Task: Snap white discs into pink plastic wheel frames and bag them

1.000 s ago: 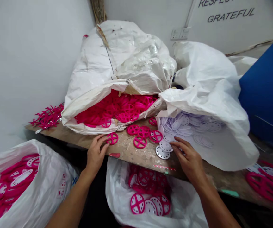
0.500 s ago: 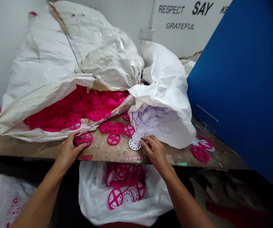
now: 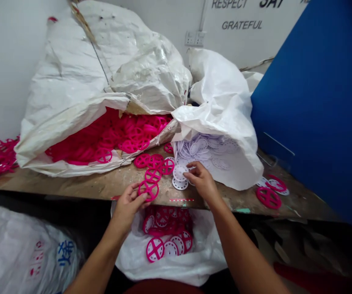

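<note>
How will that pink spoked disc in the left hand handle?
The pink spoked disc in the left hand looks stiff, keeping its round shape while held. Being thin and open, it's probably light. On edge, it might roll.

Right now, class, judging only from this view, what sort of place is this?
Probably a small workshop handling plastic parts: woven sacks of magenta plastic wheels, white perforated discs, and a worn wooden workbench.
</note>
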Action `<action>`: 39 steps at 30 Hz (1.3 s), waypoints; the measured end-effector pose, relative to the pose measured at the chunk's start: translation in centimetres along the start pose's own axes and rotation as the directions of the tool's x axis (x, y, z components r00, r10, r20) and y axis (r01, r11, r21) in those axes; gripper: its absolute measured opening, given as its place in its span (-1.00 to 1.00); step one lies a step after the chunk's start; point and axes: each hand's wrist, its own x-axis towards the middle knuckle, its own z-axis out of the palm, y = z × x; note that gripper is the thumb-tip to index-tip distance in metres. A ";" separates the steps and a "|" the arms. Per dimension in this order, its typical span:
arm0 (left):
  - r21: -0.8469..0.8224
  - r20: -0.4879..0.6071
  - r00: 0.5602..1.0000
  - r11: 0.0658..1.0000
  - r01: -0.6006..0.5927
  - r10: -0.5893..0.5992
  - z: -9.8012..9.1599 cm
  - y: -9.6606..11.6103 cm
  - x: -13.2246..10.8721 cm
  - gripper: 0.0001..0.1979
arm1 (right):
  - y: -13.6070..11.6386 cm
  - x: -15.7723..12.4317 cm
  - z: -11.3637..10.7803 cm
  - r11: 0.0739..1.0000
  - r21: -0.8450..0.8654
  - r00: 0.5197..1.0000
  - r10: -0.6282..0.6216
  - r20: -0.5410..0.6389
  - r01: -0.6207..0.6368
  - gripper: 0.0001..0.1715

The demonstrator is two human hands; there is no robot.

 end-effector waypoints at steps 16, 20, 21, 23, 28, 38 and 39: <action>0.235 0.189 0.964 0.944 -0.231 0.189 3.1 -1.8 -1.7 -0.68 | -1.7 -6.7 3.4 0.947 0.013 0.941 -0.321 0.108 0.321 -0.78; 0.373 0.228 0.923 0.848 -0.376 0.309 3.0 -1.5 -1.9 -0.74 | -2.1 -7.0 3.1 0.979 0.014 0.964 -0.204 0.169 0.205 -0.81; 0.361 0.237 0.926 0.858 -0.366 0.295 3.0 -1.5 -1.9 -0.73 | -2.1 -7.0 3.0 0.987 0.037 0.973 -0.159 0.165 0.155 -0.81; 0.282 0.254 0.941 0.914 -0.293 0.223 3.1 -1.6 -2.1 -0.65 | -2.0 -7.1 2.9 0.988 0.149 0.985 -0.057 0.164 0.032 -0.80; 0.137 0.265 0.964 0.990 -0.040 0.002 3.4 -2.1 -3.0 -0.56 | -1.3 -7.8 2.8 0.938 0.332 0.963 0.003 0.269 -0.096 -0.73; 0.336 0.346 0.937 0.938 -0.081 -0.042 1.9 -2.2 -3.8 -0.63 | -1.3 -9.0 1.5 0.994 -0.005 0.934 -0.098 0.343 0.106 -0.75; 0.413 0.353 0.936 0.897 -0.160 0.005 1.4 -1.7 -3.3 -0.63 | -1.3 -8.5 1.1 0.991 -0.050 0.935 -0.103 0.339 0.127 -0.76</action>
